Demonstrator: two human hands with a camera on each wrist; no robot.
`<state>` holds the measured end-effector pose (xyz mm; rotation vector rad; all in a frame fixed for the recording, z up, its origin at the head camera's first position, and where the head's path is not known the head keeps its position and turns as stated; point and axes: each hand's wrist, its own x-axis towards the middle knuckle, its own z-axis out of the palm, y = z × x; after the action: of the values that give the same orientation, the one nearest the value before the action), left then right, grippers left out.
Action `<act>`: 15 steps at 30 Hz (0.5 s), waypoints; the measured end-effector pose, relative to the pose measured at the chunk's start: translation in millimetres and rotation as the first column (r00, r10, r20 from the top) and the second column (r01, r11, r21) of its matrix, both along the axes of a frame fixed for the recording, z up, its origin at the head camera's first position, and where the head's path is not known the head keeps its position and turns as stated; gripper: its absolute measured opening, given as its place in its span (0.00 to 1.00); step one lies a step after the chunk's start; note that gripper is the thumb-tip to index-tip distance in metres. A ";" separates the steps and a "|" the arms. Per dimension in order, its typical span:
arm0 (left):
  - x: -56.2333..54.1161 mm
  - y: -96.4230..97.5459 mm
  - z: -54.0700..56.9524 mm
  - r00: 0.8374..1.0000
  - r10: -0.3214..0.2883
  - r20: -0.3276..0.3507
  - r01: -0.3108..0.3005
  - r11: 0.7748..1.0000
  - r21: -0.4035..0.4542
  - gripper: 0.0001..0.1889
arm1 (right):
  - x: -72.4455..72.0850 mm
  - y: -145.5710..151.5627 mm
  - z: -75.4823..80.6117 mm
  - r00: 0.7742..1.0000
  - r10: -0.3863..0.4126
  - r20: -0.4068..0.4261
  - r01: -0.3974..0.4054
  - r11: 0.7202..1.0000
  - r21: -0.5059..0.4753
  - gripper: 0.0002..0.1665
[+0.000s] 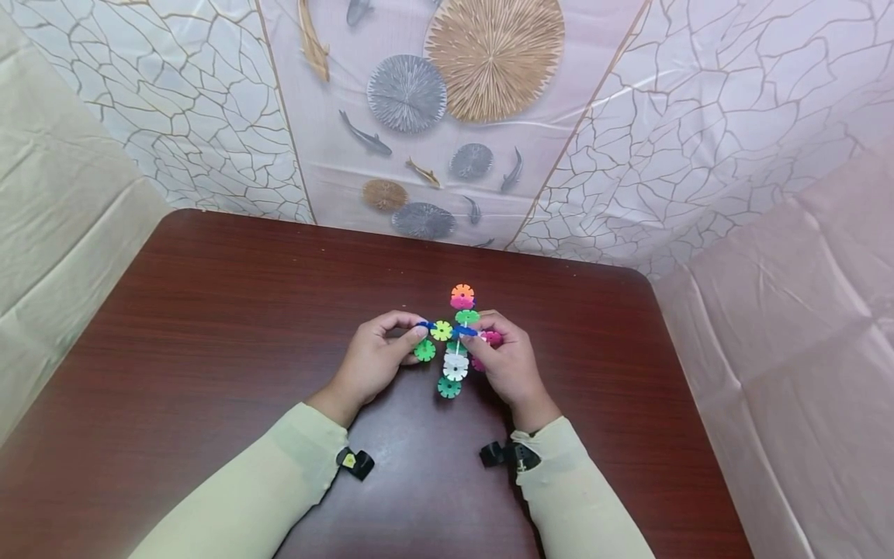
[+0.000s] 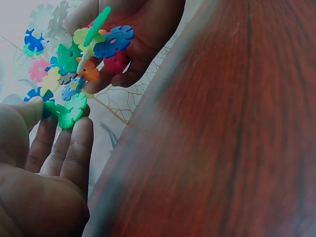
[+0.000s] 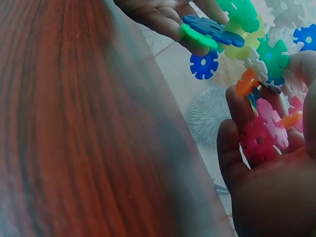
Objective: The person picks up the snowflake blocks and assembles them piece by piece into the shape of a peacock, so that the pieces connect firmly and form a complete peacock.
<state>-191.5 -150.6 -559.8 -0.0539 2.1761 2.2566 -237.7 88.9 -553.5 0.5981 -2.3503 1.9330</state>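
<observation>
Between the two hands, over the table, is a structure of notched plastic interlocking discs in several colours, with a white disc (image 1: 455,368) toward the person and an orange disc (image 1: 462,294) at its far end. My left hand (image 1: 370,353) pinches a blue disc at the left end, thumb on top. A green disc (image 2: 72,111) hangs beside those fingertips. A yellow disc (image 1: 441,331) links that end to the middle. My right hand (image 1: 513,365) grips the structure's right side, thumb by a blue disc. Pink discs (image 3: 259,140) lie against its fingers; part of the structure is hidden behind them.
The dark reddish wooden table (image 1: 209,334) spreads under both arms. At its far edge hangs a patterned cloth backdrop (image 1: 447,178), with pale cloth (image 1: 789,334) along the sides. Black straps (image 1: 358,463) with small devices sit at both sleeve cuffs.
</observation>
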 end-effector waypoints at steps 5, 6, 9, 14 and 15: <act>0.6 0.5 0.7 1.000 0.011 -0.001 -0.011 1.000 -0.005 0.12 | 0.6 -0.9 -0.9 1.000 -0.009 -0.012 0.009 1.000 -0.004 0.05; 0.8 0.7 0.9 1.000 0.013 -0.001 -0.013 1.000 -0.007 0.12 | 0.5 -0.9 -1.1 1.000 -0.013 -0.013 0.013 1.000 -0.003 0.05; 1.5 1.5 1.5 1.000 0.020 -0.003 -0.020 1.000 -0.014 0.12 | 0.7 -1.2 -1.3 1.000 -0.026 -0.012 0.027 1.000 0.004 0.05; 3.5 2.7 3.6 1.000 0.024 -0.001 -0.024 0.999 -0.025 0.11 | 0.3 -1.5 -1.0 0.999 -0.044 -0.004 0.044 0.999 0.008 0.04; 3.7 2.8 3.9 1.000 0.026 0.001 -0.026 0.999 -0.028 0.11 | 0.1 -1.5 -1.2 0.999 -0.043 -0.001 0.043 0.999 0.006 0.04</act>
<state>-187.8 -147.8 -555.9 -0.0838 2.2195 2.2385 -237.6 87.4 -554.7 0.5441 -2.3491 1.9078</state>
